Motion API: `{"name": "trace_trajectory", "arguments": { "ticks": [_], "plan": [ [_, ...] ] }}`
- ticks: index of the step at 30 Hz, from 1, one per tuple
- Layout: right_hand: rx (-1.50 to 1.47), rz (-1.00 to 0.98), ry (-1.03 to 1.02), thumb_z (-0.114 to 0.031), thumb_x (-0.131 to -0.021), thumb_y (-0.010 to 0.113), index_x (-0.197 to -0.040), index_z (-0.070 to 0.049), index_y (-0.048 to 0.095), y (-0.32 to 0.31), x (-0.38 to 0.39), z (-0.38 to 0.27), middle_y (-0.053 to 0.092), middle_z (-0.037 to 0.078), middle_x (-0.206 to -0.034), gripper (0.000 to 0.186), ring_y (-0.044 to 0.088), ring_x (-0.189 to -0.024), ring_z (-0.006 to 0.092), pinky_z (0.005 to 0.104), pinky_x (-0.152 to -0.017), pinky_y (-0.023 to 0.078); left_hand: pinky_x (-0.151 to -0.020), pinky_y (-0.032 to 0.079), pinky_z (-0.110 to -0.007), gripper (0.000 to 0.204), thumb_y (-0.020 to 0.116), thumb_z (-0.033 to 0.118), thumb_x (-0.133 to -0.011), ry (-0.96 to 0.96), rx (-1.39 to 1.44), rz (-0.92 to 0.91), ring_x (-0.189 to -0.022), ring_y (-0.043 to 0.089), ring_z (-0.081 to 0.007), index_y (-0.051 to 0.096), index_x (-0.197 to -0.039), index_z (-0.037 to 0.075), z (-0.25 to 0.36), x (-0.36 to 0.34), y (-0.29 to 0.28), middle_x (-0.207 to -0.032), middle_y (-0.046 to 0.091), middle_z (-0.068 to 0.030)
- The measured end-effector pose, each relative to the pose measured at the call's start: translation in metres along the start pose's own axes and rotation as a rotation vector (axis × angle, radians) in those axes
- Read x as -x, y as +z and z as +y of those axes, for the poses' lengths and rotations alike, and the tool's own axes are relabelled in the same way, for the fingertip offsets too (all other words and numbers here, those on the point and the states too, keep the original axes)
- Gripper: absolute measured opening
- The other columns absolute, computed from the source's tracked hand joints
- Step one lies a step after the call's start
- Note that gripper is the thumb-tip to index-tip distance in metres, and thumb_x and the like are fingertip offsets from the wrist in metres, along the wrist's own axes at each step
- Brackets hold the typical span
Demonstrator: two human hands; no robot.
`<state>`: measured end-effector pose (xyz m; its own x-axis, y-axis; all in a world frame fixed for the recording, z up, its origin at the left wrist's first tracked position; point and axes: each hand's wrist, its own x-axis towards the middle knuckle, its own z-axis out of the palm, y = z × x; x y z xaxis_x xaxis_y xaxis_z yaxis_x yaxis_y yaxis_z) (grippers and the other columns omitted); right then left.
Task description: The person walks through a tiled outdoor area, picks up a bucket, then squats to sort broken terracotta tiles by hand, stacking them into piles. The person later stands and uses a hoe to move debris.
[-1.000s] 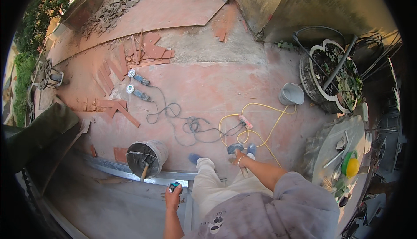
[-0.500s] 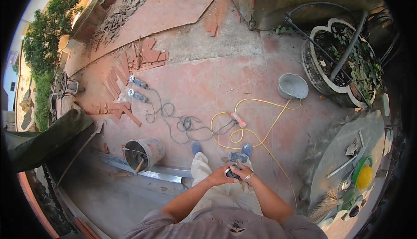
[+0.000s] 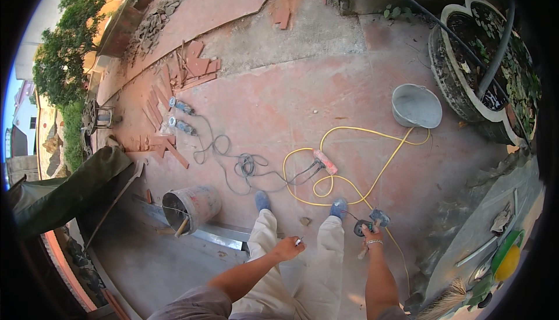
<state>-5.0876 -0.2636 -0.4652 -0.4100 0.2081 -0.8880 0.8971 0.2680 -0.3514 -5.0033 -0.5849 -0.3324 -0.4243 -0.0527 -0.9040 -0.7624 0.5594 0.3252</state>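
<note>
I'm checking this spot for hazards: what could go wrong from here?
Tripping: the yellow cord loops on the floor by the right shoe, so a step could catch it.

Dropping: the right hand holds both a hammer and a dark round tool, so either might slip.

Stumbling: a loose chunk lies between the feet and could roll underfoot.
</note>
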Motion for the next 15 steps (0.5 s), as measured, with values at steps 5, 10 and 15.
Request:
{"name": "trace_trajectory", "arguments": {
  "ticks": [5, 10, 15],
  "plan": [
    [-0.015, 0.066, 0.079, -0.035, -0.084, 0.076, -0.098, -0.006, 0.065, -0.011, -0.121, 0.02, 0.054, 0.001, -0.062, 0.034, 0.049, -0.045, 0.0131, 0.0308, -0.041, 0.042, -0.084, 0.05, -0.045, 0.045, 0.059, 0.049, -0.088, -0.095, 0.004, -0.093, -0.095, 0.065, -0.0405, 0.066, -0.1, 0.007, -0.024, -0.039, 0.021, -0.096, 0.068, -0.0216],
    [0.042, 0.173, -0.111, -0.041, -0.08, 0.079, -0.1, -0.004, 0.065, -0.016, -0.225, 0.025, 0.056, 0.003, -0.064, 0.045, 0.048, -0.044, 0.0136, 0.0312, -0.041, 0.039, -0.088, 0.049, -0.044, 0.045, 0.059, 0.05, -0.088, -0.215, 0.039, -0.188, -0.1, 0.064, -0.039, 0.067, -0.105, 0.009, -0.053, -0.064, 0.049, -0.099, 0.068, -0.0213],
    [-0.117, 0.223, 0.001, -0.04, -0.079, 0.08, -0.116, 0.002, 0.064, -0.03, -0.282, 0.015, 0.068, 0.008, -0.092, 0.057, 0.063, -0.077, 0.0178, 0.0338, -0.07, 0.052, -0.083, 0.05, -0.04, 0.048, 0.06, 0.052, -0.088, -0.256, 0.031, -0.187, -0.091, 0.066, -0.0342, 0.067, -0.107, 0.009, -0.088, -0.076, 0.068, -0.093, 0.069, -0.0189]
  ]
}}
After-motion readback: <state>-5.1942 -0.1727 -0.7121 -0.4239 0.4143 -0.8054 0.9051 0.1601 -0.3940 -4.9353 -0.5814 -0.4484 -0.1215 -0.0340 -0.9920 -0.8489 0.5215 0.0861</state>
